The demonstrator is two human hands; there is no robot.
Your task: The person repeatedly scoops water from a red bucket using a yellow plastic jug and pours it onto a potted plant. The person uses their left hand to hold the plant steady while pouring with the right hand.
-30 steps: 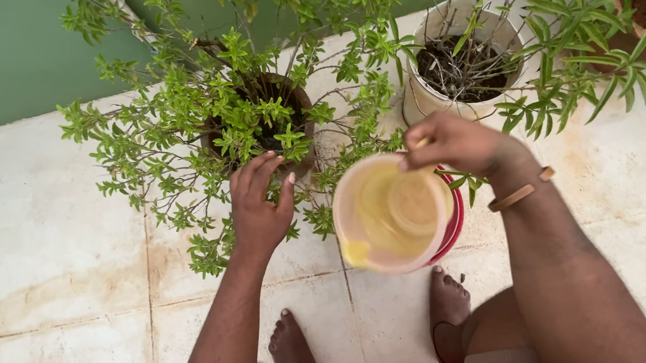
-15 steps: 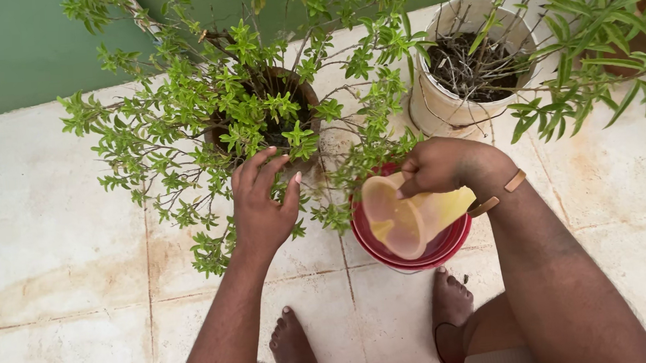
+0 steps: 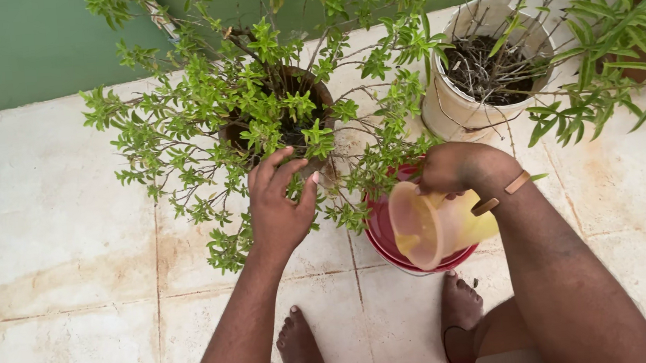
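**Over red bucket, jug tipped beside potted shrub**

Over the red bucket [image 3: 387, 234] the right hand [image 3: 455, 168] was closed round a yellow plastic jug [image 3: 436, 227], gripped near its rim and tipped on its side w/ the mouth facing left; poss. a little liquid inside, hard to tell through the blur. Left hand [image 3: 279, 207] was open, fingers spread, holding nothing, pressed among the leafy stems of the green shrub [image 3: 258, 118] just below its brown pot [image 3: 313, 91]. White pot [image 3: 451, 112] w/ dry twigs stood just behind the bucket. Bare feet rested on the stained floor tiles [image 3: 62, 238], near the bucket.
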